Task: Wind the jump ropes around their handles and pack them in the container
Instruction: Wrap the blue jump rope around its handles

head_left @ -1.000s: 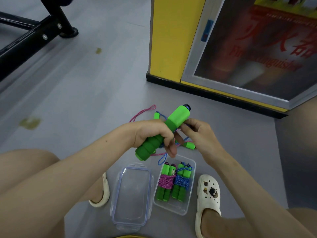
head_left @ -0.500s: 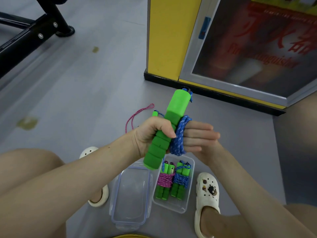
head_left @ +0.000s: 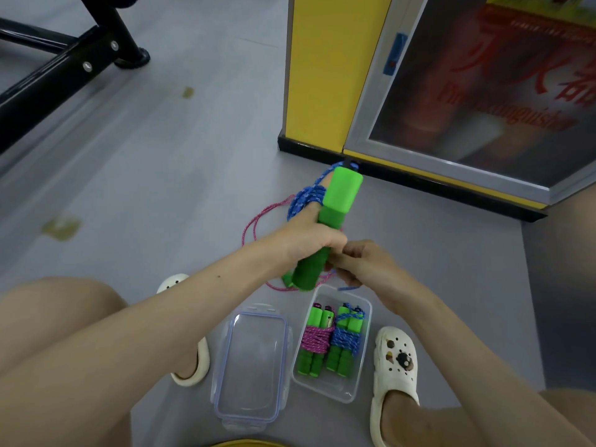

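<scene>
My left hand (head_left: pixel 308 240) grips a green foam handle (head_left: pixel 335 214) held upright above the floor. Blue rope (head_left: pixel 303 200) is looped round its raised forefinger beside the handle. My right hand (head_left: pixel 361 262) is closed at the handle's lower end, pinching the blue rope where it trails down. A pink rope (head_left: pixel 258 224) lies loose on the floor behind my hands. The clear container (head_left: pixel 335 387) between my feet holds two wound ropes side by side, one pink (head_left: pixel 314 341) and one blue (head_left: pixel 345 341).
The container's clear lid (head_left: pixel 251 359) lies left of it on the grey floor. White clogs (head_left: pixel 395 366) flank both. A yellow pillar with a glass cabinet (head_left: pixel 325 79) stands behind. A black metal frame (head_left: pixel 64 66) crosses the upper left.
The blue loops were on my right fingers; they now sit on my left forefinger. My right hand has dropped to the handle's lower end. The handle has risen and tilted more upright.
</scene>
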Action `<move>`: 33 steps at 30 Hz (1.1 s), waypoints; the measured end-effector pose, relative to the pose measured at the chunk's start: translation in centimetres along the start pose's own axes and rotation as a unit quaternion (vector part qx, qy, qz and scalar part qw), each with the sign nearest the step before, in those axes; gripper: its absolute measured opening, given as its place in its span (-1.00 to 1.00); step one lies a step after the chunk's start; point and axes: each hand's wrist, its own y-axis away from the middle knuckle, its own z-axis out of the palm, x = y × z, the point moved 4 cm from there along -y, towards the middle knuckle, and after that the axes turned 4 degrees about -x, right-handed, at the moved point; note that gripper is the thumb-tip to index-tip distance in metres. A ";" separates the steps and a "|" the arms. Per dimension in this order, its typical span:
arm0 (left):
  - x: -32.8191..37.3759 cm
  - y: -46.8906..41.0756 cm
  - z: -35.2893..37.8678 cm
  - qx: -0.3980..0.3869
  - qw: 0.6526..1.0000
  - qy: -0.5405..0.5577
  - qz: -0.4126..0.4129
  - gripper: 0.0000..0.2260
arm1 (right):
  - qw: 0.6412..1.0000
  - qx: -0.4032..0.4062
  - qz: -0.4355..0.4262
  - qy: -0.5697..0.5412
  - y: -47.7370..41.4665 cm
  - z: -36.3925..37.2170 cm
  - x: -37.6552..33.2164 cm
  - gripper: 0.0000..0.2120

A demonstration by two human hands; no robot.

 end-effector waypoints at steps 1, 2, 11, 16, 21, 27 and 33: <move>0.1 0.0 -0.1 0.010 0.997 -0.072 0.012 -0.77 | 1.000 0.013 -0.003 0.012 0.1 -0.3 -0.1 -0.73; 0.1 -0.1 -0.5 0.025 0.988 -0.151 0.028 -0.76 | 0.999 0.026 -0.010 0.017 0.1 -0.6 -0.3 -0.72; -2.7 -1.6 -2.6 -0.023 0.965 -0.257 -0.058 -0.73 | 0.984 0.115 -0.081 -0.112 0.1 -3.1 -0.4 -0.79; -2.5 -0.1 -0.4 -0.199 0.971 -0.088 -0.100 -0.76 | 0.971 0.156 -0.083 -0.161 -0.5 -3.7 0.3 -0.74; -1.8 0.7 1.6 -0.336 0.936 0.090 -0.049 -0.66 | 0.970 0.117 -0.085 -0.194 -0.5 -3.1 0.3 -0.78; 0.2 0.3 2.6 -0.285 0.914 0.285 0.034 -0.61 | 0.975 0.049 -0.050 -0.211 -0.3 -1.2 0.6 -0.76; 0.6 -1.2 2.4 -0.144 0.921 0.359 0.038 -0.43 | 0.996 0.046 -0.012 -0.073 -0.4 -0.5 1.6 -0.79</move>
